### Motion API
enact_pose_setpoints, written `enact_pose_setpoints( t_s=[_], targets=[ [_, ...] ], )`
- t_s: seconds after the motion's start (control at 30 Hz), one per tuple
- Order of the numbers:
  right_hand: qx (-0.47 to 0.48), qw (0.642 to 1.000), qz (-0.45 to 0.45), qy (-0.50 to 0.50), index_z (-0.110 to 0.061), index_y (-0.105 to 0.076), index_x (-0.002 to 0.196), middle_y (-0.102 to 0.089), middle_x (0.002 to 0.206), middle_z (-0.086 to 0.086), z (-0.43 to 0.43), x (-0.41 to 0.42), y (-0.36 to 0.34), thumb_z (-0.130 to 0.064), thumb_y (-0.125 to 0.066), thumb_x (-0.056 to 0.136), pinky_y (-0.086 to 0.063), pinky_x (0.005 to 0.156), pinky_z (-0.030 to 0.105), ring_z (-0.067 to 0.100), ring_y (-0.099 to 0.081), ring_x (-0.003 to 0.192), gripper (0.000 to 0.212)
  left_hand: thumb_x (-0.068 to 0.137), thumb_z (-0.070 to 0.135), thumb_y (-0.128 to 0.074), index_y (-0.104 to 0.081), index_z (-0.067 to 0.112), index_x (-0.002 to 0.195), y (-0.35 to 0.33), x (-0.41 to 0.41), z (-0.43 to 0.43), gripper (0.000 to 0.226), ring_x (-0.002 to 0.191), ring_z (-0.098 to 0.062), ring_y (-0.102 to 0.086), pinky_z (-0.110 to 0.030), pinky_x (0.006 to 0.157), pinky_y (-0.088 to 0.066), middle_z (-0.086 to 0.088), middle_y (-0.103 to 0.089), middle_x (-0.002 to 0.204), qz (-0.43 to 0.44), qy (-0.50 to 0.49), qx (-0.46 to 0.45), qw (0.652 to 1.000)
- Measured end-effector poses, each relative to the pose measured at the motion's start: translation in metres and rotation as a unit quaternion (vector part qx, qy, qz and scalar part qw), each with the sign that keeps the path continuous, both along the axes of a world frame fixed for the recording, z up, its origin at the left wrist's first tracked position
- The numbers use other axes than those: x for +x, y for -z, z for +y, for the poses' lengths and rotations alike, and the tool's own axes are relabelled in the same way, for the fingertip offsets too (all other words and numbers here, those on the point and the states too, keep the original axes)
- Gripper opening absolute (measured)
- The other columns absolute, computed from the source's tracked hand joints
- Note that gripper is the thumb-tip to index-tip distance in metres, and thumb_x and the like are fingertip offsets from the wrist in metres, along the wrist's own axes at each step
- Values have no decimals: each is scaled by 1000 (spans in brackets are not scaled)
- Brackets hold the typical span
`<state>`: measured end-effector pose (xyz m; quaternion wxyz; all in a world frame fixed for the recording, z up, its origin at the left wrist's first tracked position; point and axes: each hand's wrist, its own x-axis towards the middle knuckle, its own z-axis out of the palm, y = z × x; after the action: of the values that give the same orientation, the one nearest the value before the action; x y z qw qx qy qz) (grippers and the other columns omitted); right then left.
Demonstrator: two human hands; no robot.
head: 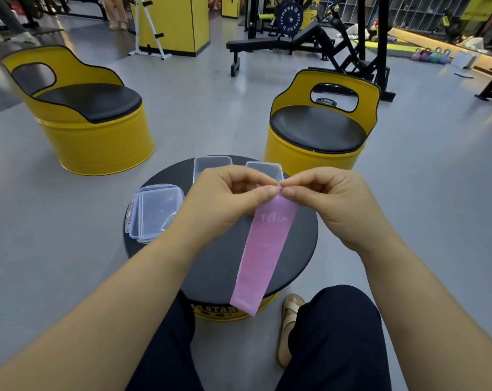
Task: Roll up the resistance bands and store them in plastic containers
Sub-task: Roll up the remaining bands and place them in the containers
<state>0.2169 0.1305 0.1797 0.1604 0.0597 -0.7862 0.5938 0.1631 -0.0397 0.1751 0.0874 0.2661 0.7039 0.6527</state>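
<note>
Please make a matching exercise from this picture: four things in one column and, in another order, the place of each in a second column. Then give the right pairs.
Things
1. band
2. lids
3. containers
4. kettlebells

Places
A. on the floor, far right
B. stacked on the left side of the table
C. pinched at its top by the left hand and the right hand, hanging down
D. at the far edge of the table, behind the hands

Pairs: 1-C, 2-B, 3-D, 4-A

The fingers (260, 193) hide the top end of the pink band (263, 249) and partly cover two containers (211, 165).
</note>
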Motion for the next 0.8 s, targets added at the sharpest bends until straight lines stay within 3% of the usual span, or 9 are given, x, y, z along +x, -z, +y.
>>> enact_pose_setpoints(
  t_s=[0.17,0.37,0.57,0.8],
  targets=[
    [-1,1000,-7,1,-24,-73,78,-73,77,-7,2,5,1,-26,-69,67,-54,72,18,7,-68,77,12,78,11,-72,-74,16,82,-3,3,1,7,80,-17,-70,-30,74,-59,-2,-74,80,2,-1,-10,1000],
    [-17,1000,-22,3,-18,-73,78,-74,76,-3,4,9,0,-8,-72,74,-53,69,17,8,-69,74,10,77,10,-74,-75,14,81,-4,6,4,6,82,-19,-70,-40,81,-57,-4,-74,81,-33,-6,-19,999],
    [50,999,-2,-15,-21,-73,78,-74,76,-6,6,12,-2,-4,-71,77,-54,69,17,8,-69,75,17,74,12,-74,-74,14,79,-5,8,5,5,79,-18,-70,-31,70,-59,-6,-74,80,-69,-3,-11,998],
    [161,985,64,2,-19,-71,87,-70,81,-12,5,15,4,-6,-71,79,-50,70,10,0,-67,78,15,76,9,-74,-75,11,85,-3,8,3,9,79,-18,-70,-31,72,-59,-8,-74,81,-62,6,-49,997]
  ],
)
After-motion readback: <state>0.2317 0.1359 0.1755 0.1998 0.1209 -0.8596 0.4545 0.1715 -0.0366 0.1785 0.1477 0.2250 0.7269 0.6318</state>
